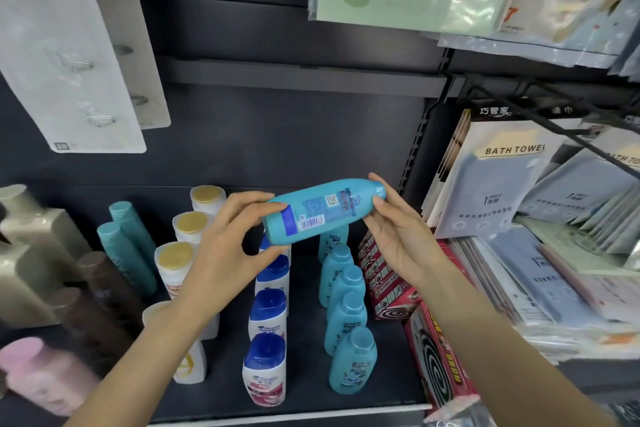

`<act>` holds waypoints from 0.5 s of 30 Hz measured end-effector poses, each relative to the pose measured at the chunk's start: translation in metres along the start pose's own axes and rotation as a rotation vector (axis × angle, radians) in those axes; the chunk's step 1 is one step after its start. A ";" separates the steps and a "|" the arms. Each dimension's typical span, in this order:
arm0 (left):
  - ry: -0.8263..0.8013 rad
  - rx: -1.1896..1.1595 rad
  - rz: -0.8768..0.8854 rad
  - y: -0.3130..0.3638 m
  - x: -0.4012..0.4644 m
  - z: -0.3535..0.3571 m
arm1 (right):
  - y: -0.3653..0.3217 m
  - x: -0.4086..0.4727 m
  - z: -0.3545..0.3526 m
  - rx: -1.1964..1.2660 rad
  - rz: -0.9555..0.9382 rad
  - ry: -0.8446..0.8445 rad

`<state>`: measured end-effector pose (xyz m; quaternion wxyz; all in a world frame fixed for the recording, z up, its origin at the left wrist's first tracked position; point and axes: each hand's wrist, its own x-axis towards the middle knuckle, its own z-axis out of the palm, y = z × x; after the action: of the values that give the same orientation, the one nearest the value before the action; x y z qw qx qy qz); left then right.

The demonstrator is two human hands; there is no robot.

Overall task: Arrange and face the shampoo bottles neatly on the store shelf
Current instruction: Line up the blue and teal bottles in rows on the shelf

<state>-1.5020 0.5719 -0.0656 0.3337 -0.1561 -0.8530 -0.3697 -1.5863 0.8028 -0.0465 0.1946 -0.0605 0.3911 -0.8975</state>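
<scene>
Both hands, left (225, 239) and right (398, 236), are gripping the blue shampoo bottle (322, 208) sideways above the shelf (304, 388); we are judging its barcode side faces us, awaiting turning before rejoining its row (346, 308).

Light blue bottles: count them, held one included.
6: one held sideways by the left hand and right hand, the light blue bottle; five standing in the row below. Others may be hidden.

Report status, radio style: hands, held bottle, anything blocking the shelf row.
Left hand and right hand both grip light blue bottle, sideways, barcode up. Light blue row below, back slot unclear. Nothing blocking.
</scene>
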 end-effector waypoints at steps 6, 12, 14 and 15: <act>-0.009 -0.479 -0.450 0.015 0.004 0.004 | -0.002 -0.002 0.001 -0.084 -0.032 0.013; -0.121 -0.868 -0.858 0.012 0.009 0.011 | 0.001 0.001 0.000 -0.097 -0.085 -0.023; -0.173 -0.867 -0.924 0.010 0.010 0.016 | 0.002 0.002 0.002 -0.084 -0.097 -0.015; -0.199 -0.860 -0.946 0.009 0.010 0.018 | 0.002 0.003 0.003 -0.092 -0.108 -0.007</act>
<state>-1.5132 0.5915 -0.0633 -0.0385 0.0834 -0.6324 -0.7692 -1.5873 0.7983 -0.0459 0.1443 -0.0934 0.4273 -0.8876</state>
